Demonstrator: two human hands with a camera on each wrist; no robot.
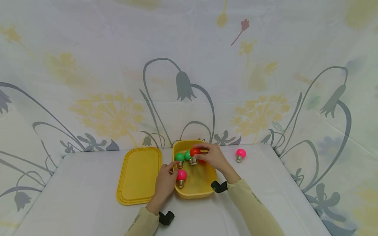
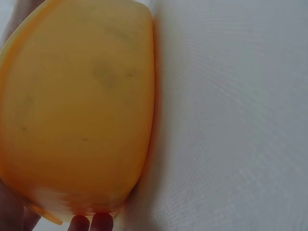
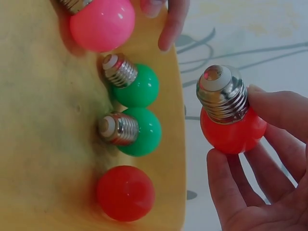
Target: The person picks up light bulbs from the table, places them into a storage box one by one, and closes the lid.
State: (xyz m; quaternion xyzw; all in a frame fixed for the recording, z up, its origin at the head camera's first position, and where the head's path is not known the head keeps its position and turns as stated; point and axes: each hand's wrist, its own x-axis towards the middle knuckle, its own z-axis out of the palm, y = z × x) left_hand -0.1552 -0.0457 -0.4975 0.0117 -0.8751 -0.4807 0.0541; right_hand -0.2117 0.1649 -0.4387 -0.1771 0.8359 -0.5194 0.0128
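My right hand (image 1: 215, 160) holds a red light bulb (image 3: 233, 132) between thumb and fingers, its silver screw base uppermost in the right wrist view. The bulb is over the far part of a yellow plastic box (image 1: 195, 188). At the box's left rim, my left hand (image 1: 165, 180) grips the wall, with fingertips (image 2: 102, 222) against its outside. Inside lie two green bulbs (image 3: 137, 86), a pink bulb (image 1: 181, 175) close to the left fingers, and another red bulb (image 3: 126, 193).
A flat yellow lid (image 1: 140, 173) lies on the white cloth left of the box. Off to the right, one more pink bulb (image 1: 241, 153) rests on the cloth. A flower-printed curtain (image 1: 183, 85) rises behind the table. Black wrist mounts (image 1: 166, 218) sit below both wrists.
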